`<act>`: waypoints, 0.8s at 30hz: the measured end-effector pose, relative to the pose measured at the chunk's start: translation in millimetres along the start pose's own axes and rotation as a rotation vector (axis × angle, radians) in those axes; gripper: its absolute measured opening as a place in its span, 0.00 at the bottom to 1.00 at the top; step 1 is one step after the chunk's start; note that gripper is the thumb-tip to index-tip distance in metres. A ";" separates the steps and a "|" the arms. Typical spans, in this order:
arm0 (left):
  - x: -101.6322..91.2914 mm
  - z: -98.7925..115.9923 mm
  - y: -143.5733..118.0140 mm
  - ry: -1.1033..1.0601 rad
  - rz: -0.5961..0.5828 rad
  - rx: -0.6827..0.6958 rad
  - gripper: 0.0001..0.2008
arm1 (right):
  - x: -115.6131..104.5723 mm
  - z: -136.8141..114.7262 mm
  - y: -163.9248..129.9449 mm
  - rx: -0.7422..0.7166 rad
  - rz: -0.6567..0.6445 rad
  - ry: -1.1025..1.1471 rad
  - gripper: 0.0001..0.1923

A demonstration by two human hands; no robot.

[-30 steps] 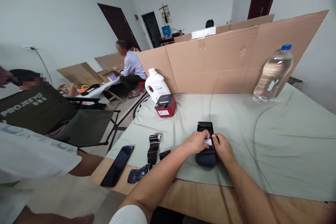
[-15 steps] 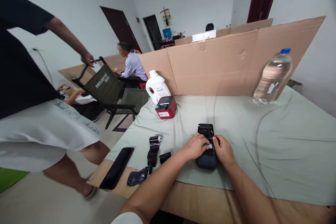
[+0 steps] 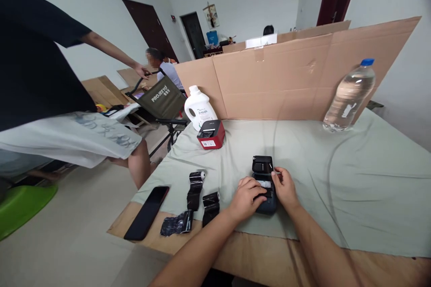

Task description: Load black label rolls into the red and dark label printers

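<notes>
Pale walls and dark doors close in a room where your desk (image 3: 370, 179), draped in a grey-green cloth, is fenced along its far edge by a folded cardboard screen (image 3: 286, 80). You have a small black label printer (image 3: 264, 184) lying near the front edge of the desk, about midway along it, its lid (image 3: 262, 164) tipped open toward the far edge and a bit of white paper (image 3: 265, 183) showing in the opening. Your left hand (image 3: 245, 197) rests on the printer's near left side with curled fingers pressing the body, holding it rather than clamping round it. Your right hand (image 3: 285, 188) sits against the printer's right side, thumb and forefinger reaching in at the paper slot; whether they actually pinch the paper you cannot tell from this view. Just left of your left hand lie two black ribbon strips (image 3: 202, 193) and a crumpled black piece (image 3: 175, 224) by the front left corner, with a dark phone (image 3: 147, 212) flat on the bare wood beside them. Toward the far left corner stand a red label printer (image 3: 211, 134) and a white jug (image 3: 198, 108) behind it, touching or nearly so. A clear water bottle (image 3: 349, 95) with a blue cap leans against the cardboard at the far right. Off the desk's left side, another person in a black shirt and white shorts (image 3: 67, 134) grips a folding chair (image 3: 161, 98).
</notes>
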State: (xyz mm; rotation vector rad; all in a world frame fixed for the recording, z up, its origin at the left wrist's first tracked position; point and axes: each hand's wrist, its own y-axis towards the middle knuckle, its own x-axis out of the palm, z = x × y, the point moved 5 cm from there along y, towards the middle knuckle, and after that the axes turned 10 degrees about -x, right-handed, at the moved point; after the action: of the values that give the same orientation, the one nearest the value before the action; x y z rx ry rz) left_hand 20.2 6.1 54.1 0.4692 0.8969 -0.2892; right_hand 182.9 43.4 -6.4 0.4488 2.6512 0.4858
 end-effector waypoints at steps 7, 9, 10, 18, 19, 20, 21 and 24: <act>0.6 -1.2 12.7 0.040 0.008 -0.045 0.09 | -2.5 -3.7 0.5 -0.056 0.030 0.023 0.21; 0.9 -1.2 15.1 0.053 0.011 -0.086 0.10 | -2.9 -4.8 0.6 -0.047 0.028 0.035 0.22; 1.3 -0.6 16.0 0.051 -0.003 -0.088 0.09 | -3.0 -5.1 0.7 -0.041 0.026 0.040 0.22; -0.9 -2.2 20.7 -0.060 -0.155 -0.017 0.09 | 3.0 2.2 0.9 -0.005 -0.053 0.088 0.27; -1.1 -3.0 21.2 -0.072 -0.154 -0.018 0.05 | 3.6 3.1 0.9 -0.009 -0.057 0.093 0.28; -1.1 -3.5 21.5 -0.073 -0.149 -0.020 0.02 | 4.0 4.0 0.8 -0.009 -0.060 0.097 0.28; -0.6 -3.6 21.6 -0.066 -0.144 -0.023 0.02 | 4.3 4.8 0.8 -0.008 -0.062 0.101 0.29; 1.3 -2.6 20.7 -0.027 -0.112 -0.033 0.05 | 4.8 5.5 0.9 -0.022 -0.065 0.121 0.29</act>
State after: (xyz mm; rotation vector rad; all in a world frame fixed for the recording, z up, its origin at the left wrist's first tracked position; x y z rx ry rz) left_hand 28.1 25.2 57.3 0.3841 0.9023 -0.3816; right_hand 181.4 47.4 -12.4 0.3349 2.7632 0.5362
